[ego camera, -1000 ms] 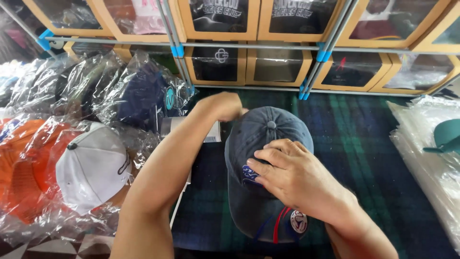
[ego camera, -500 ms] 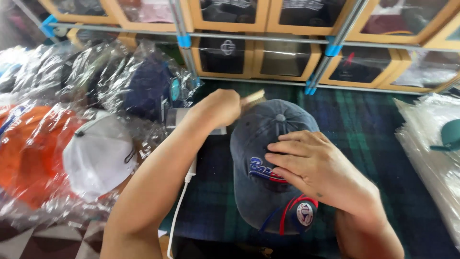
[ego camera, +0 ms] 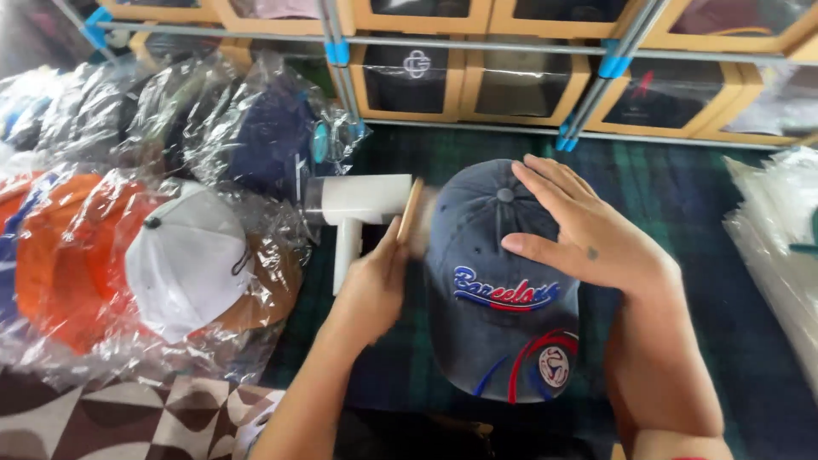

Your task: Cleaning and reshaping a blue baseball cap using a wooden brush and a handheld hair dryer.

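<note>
At the centre of the frame, a faded dark blue cap (ego camera: 503, 281) is lying crown-up on a dark green and blue plaid cloth (ego camera: 682, 179), with its brim pointing toward the lower edge. The right hand (ego camera: 588, 234) is resting flat on the crown, fingers spread and open, pressing lightly and gripping nothing. The left hand (ego camera: 375, 285) is closing around a thin wooden handle (ego camera: 411, 211) at the cap's left side; the handle's working end is blurring against the fabric, so its kind cannot be told. The cap is appearing light and soft: the washed cotton crown is likely yielding under pressure, while the brim is looking stiffer and is offering the firmer place to take hold. Embroidered lettering in blue, red and white is sitting on the front panel, and a round ball emblem with red and blue arcs is marking the brim. Just left of the handle, a white T-shaped plastic device (ego camera: 358, 213) is lying on the cloth. At the left of the frame, caps in crinkled clear bags (ego camera: 162, 273) are piling up, among them orange, white and navy ones; the film is looking slippery. Across the top, tan boxes with dark windows (ego camera: 417, 72) are sitting on a rack with blue joints. At the right edge, more clear packages (ego camera: 780, 247) are stacking up.
</note>
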